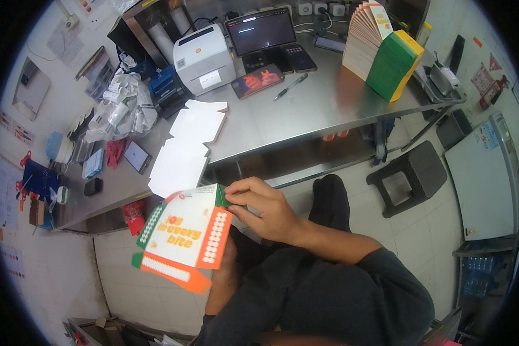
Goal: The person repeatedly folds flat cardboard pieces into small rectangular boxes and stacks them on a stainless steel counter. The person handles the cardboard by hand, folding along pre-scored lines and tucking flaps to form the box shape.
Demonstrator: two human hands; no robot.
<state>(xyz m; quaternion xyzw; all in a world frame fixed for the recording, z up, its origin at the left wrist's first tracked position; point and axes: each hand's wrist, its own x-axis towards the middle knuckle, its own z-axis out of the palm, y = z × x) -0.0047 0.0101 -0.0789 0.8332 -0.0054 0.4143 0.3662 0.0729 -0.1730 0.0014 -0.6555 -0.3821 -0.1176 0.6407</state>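
Observation:
A partly folded cardboard food carton [179, 222], white with orange and green side flaps and yellow lettering, is held over my lap beside the table edge. My right hand [265, 209] is closed in a pinch on the green corner flap at its upper right. Behind the carton's lower right side is my left hand [229, 262], supporting it from underneath; its fingers are hidden by the card. Just beyond, flat carton blanks [181, 161] lie white side up in a stack along the table's front edge.
On the steel table [323, 109] stand a white label printer [205, 60], a laptop [262, 32], phones and a pen [291, 85]. Folded cartons [392, 66] stand stacked at the far right. A plastic bag of paper rolls [124, 106] sits left. A dark stool [409, 176] is on the floor.

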